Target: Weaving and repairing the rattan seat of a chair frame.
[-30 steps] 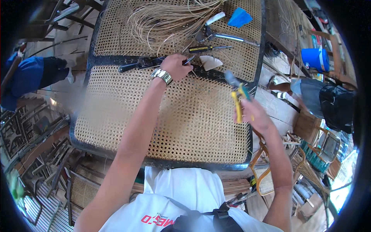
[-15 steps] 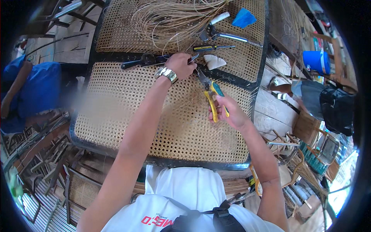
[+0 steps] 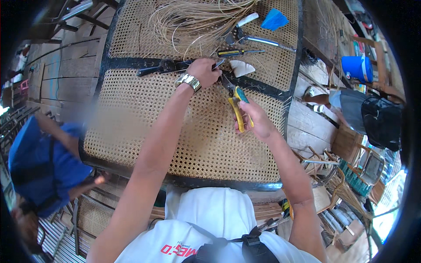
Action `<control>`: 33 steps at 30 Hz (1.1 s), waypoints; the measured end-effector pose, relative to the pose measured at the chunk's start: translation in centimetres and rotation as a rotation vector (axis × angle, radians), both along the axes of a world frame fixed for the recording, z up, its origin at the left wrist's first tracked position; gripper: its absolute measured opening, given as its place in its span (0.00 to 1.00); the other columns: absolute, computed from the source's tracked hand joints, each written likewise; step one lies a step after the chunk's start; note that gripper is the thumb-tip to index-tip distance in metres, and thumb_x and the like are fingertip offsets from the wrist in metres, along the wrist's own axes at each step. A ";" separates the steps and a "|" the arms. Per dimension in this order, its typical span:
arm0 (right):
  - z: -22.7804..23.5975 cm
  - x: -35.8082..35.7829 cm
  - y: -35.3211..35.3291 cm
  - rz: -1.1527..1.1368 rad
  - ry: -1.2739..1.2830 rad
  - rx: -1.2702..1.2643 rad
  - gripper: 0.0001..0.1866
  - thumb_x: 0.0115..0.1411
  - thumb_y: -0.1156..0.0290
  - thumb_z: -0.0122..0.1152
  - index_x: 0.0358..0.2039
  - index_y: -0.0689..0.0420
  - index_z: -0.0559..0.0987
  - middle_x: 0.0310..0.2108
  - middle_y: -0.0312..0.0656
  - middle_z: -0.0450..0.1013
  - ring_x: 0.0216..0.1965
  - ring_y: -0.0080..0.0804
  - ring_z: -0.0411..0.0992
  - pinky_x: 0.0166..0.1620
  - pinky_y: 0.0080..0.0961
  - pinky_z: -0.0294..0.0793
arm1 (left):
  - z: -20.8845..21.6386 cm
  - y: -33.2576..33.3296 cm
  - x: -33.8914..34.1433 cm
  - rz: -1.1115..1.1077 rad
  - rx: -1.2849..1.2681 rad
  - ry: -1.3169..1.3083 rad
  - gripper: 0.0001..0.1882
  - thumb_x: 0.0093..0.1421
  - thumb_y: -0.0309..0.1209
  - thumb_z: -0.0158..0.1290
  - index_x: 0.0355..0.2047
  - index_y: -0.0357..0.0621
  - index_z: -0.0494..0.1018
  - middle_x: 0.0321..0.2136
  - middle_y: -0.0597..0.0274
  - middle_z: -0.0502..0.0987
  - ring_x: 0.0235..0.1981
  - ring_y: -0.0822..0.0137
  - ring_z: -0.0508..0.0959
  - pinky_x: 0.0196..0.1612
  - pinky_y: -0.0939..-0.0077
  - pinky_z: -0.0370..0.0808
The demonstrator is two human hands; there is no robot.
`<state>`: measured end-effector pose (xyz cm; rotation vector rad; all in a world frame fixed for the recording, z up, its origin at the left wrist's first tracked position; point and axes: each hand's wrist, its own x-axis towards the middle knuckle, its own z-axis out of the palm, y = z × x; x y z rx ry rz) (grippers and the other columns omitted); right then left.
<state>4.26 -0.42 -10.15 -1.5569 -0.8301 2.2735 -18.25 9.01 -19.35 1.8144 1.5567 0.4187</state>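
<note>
My right hand is closed around pliers with yellow and green handles. Their dark jaws point away from me and reach close to the fingertips of my left hand. That hand, with a metal watch on its wrist, is closed at the dark crossbar of a woven cane panel. A thin shiny metal piece sticks out by its fingers; most of what they grip is hidden. Just right of it lies a white wedge-shaped piece.
Beyond my hands lie a screwdriver, a hammer, a blue piece and a bundle of cane strands. A black-handled tool rests on the crossbar. A person in blue is at left, another person at right.
My right hand and the pliers have shifted slightly left and away from me. My left hand stays nearly in place. The person in blue has moved nearer along the left side.
</note>
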 end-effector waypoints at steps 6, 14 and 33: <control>0.2 0.4 -0.4 -0.044 0.020 -0.036 0.23 0.68 0.50 0.49 0.56 0.51 0.67 0.37 0.42 0.70 0.31 0.29 0.74 0.36 0.31 0.79 | 0.4 0.1 0.0 0.003 -0.046 0.013 0.19 0.56 0.47 0.58 0.26 0.40 0.76 0.24 0.46 0.78 0.27 0.49 0.78 0.34 0.57 0.74; 0.0 -0.1 -0.6 -0.083 -0.036 -0.006 0.22 0.68 0.54 0.50 0.55 0.52 0.67 0.32 0.39 0.68 0.26 0.26 0.71 0.29 0.26 0.76 | 0.7 0.3 0.2 -0.025 -0.143 0.045 0.20 0.57 0.47 0.56 0.29 0.39 0.78 0.29 0.45 0.79 0.33 0.47 0.79 0.40 0.56 0.75; -3.8 2.2 8.6 0.258 -1.430 1.491 0.39 0.62 0.45 0.59 0.64 0.58 0.62 0.53 0.54 0.62 0.57 0.52 0.61 0.60 0.51 0.56 | 4.4 -3.7 -0.2 0.180 0.067 0.074 0.11 0.64 0.31 0.52 0.46 0.49 0.78 0.41 0.51 0.75 0.35 0.50 0.81 0.37 0.60 0.80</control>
